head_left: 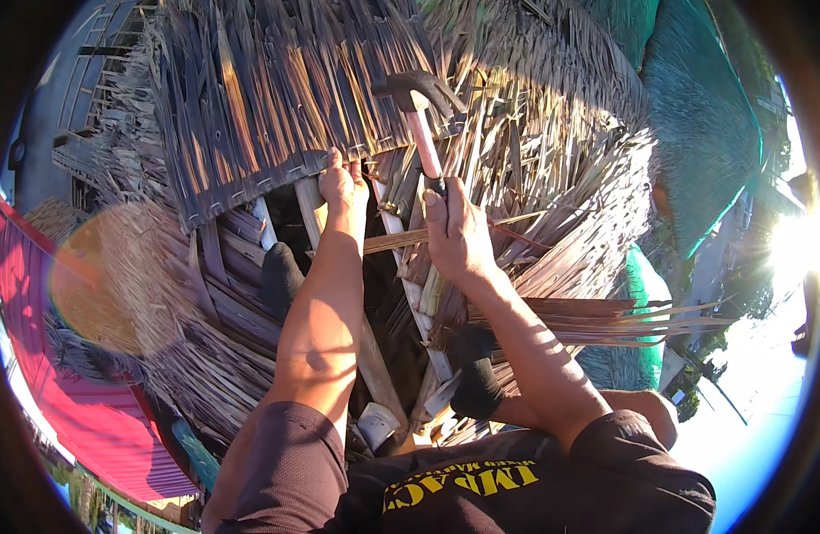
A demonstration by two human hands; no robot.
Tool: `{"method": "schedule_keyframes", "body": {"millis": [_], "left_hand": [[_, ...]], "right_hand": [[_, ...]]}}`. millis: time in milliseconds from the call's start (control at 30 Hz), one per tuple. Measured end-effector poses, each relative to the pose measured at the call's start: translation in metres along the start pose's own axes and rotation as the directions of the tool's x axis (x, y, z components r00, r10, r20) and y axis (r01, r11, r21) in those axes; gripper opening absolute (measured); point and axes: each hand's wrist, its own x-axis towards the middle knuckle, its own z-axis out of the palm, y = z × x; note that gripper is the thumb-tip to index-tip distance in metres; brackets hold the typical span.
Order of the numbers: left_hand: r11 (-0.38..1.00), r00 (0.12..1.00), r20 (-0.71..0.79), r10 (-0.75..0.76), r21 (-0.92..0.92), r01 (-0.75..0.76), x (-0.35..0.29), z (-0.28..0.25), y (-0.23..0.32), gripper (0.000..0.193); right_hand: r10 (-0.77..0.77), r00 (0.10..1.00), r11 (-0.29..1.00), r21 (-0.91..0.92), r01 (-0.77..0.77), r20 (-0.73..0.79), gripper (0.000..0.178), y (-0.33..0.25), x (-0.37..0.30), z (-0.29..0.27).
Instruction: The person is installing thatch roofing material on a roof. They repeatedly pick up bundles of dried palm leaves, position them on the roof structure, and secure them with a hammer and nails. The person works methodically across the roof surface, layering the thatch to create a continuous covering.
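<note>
My right hand [460,230] is wrapped round the handle of a claw hammer [425,142]. Its dark head is raised, beside the right end of a panel of long dark-brown palm thatch [276,98]. At the stitched lower edge of that panel, my left hand [343,185] pinches the border with its fingertips. Whether a nail is also between those fingers is too small to tell. Beneath my hands, wooden roof strips [419,303] show through a gap in the thatch, and a loose split strip [401,240] lies across it.
Older dry thatch [570,205] slopes off on both sides. My dark-shod feet [477,378] rest by the gap's edges. Loose leaf strips [623,325] stick out to the right. A red metal roof [80,400] lies lower left, green netting [703,133] at right, near bright sun glare.
</note>
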Motion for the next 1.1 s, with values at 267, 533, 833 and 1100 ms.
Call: {"method": "schedule_keyframes", "body": {"millis": [267,533,833,1100], "left_hand": [[0.999,0.992,0.116,0.053,0.002,-0.054,-0.016,0.004,0.002,0.030],[0.981,0.992,-0.088,0.086,0.183,-0.068,-0.012,0.006,-0.003,0.021],[-0.787,0.633,0.751,-0.186,0.271,-0.554,-0.144,0.029,0.267,0.019],[-0.681,0.425,0.878,0.220,0.451,-0.578,-0.474,-0.086,0.494,0.034]], "right_hand": [[0.219,0.974,0.962,-0.182,-0.205,0.063,0.028,0.004,0.020,0.045],[-0.148,0.976,0.969,-0.223,0.110,-0.160,0.042,0.027,0.001,0.054],[-0.070,0.989,0.978,-0.186,0.093,0.128,0.038,-0.085,0.014,0.010],[-0.592,0.537,0.689,0.031,0.724,0.601,0.040,-0.342,-0.099,-0.068]]}}
